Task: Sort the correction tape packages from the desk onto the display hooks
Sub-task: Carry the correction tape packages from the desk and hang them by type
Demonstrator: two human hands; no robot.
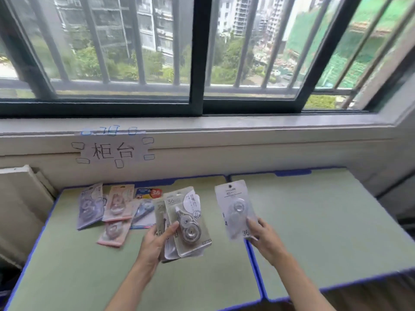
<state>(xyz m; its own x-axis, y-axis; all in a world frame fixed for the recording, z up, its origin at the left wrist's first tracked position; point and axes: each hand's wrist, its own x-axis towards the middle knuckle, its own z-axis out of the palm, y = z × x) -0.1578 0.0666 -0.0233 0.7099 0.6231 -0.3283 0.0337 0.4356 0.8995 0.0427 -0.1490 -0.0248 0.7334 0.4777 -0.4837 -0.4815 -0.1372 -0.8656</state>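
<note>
Right hand (261, 234) grip on flat, glossy white blister package (235, 209)

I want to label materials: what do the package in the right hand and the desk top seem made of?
White package: seemingly card under a clear plastic blister, since the tape shows through the glossy bubble. Desk top: matte pale green surface, perhaps laminate, with blue edging; the material stays uncertain.

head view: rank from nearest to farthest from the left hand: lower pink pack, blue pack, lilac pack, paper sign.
From the left hand:
1. Lower pink pack, just to its left on the desk.
2. Blue pack, up and left, behind the pink one.
3. Lilac pack, far left of the row.
4. Paper sign, taped on the wall under the window.
</note>
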